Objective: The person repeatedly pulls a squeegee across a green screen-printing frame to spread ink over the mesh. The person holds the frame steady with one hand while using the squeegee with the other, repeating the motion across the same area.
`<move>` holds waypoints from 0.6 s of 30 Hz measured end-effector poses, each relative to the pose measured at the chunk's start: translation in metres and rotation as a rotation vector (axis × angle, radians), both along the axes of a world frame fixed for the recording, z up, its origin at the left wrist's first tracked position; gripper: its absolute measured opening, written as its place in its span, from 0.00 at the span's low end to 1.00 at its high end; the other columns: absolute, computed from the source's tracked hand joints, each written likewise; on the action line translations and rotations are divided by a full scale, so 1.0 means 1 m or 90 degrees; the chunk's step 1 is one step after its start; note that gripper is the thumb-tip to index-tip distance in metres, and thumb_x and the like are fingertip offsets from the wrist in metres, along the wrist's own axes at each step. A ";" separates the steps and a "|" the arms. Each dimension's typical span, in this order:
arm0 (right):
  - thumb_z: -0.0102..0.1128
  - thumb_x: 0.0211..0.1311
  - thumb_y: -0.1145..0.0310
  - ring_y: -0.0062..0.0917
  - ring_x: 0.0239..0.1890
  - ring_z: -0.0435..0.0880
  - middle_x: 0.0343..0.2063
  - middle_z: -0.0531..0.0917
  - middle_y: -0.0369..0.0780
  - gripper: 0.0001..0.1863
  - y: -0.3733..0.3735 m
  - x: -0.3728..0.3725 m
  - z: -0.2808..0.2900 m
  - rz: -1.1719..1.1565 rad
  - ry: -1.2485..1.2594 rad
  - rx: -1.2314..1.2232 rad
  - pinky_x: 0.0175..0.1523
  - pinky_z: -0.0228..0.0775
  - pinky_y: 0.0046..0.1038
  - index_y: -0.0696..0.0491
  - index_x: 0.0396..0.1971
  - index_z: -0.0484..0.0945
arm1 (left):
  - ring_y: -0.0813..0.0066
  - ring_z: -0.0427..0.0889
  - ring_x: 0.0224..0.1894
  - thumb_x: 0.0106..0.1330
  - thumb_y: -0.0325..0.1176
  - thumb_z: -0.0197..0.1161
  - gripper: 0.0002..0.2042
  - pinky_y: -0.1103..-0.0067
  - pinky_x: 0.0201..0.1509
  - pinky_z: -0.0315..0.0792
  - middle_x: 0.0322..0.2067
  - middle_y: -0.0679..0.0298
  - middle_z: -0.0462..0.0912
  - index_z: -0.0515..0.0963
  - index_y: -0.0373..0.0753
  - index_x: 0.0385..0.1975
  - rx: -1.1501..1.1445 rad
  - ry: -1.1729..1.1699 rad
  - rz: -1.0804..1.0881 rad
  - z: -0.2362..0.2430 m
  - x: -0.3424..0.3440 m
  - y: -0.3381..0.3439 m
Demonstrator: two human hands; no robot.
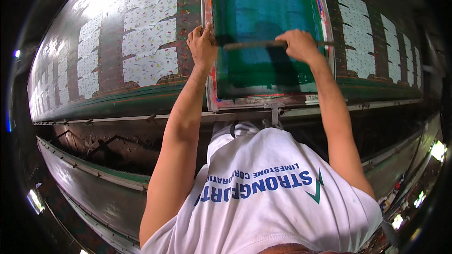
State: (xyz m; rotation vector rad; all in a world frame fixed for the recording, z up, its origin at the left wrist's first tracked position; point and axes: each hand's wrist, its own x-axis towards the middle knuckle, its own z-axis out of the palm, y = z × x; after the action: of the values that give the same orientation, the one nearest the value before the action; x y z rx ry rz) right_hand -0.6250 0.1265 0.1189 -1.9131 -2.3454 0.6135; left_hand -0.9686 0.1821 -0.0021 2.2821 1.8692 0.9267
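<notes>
A screen printing frame point(210, 82) with a green and blue mesh point(263, 0) lies on the long table before me. My right hand point(300, 45) is closed on a squeegee point(252, 44), whose long bar spans the mesh from side to side. My left hand point(202, 49) is at the frame's left rail, beside the squeegee's left end, with its fingers curled over the rail. Darker green covers the mesh's near part and edges, while its far middle looks blue. Shadows of my arm fall across it.
Printed white fabric pieces with small coloured figures lie in columns on the table, left point(150, 33) and right point(355, 30) of the frame. A metal rail point(117, 118) with a bracket point(274, 113) runs along the near edge. Another long table point(89, 164) stands at the lower left.
</notes>
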 end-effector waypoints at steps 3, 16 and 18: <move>0.60 0.57 0.77 0.45 0.52 0.90 0.48 0.92 0.41 0.24 -0.072 -0.017 0.004 -0.025 -0.021 -0.030 0.55 0.83 0.47 0.44 0.51 0.92 | 0.51 0.76 0.64 0.70 0.31 0.62 0.23 0.57 0.68 0.68 0.60 0.54 0.81 0.84 0.54 0.65 -0.025 -0.021 0.005 -0.006 0.000 0.003; 0.59 0.54 0.83 0.39 0.56 0.87 0.49 0.92 0.39 0.26 -0.135 -0.031 0.012 -0.080 0.014 0.061 0.59 0.81 0.44 0.49 0.52 0.91 | 0.53 0.76 0.64 0.73 0.34 0.62 0.21 0.54 0.69 0.65 0.59 0.58 0.81 0.83 0.54 0.65 -0.064 -0.041 0.009 -0.006 -0.001 0.004; 0.61 0.55 0.83 0.39 0.56 0.87 0.49 0.92 0.38 0.26 -0.149 -0.031 0.009 -0.075 0.013 0.050 0.59 0.81 0.44 0.49 0.53 0.91 | 0.53 0.75 0.64 0.72 0.33 0.62 0.22 0.54 0.70 0.64 0.60 0.57 0.80 0.82 0.56 0.66 -0.049 -0.054 0.000 -0.010 -0.002 0.002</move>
State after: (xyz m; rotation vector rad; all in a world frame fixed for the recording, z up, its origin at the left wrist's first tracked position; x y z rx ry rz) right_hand -0.6563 -0.0228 0.1281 -1.9834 -2.1912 0.5198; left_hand -0.9708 0.1844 -0.0120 2.1636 1.8382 0.9194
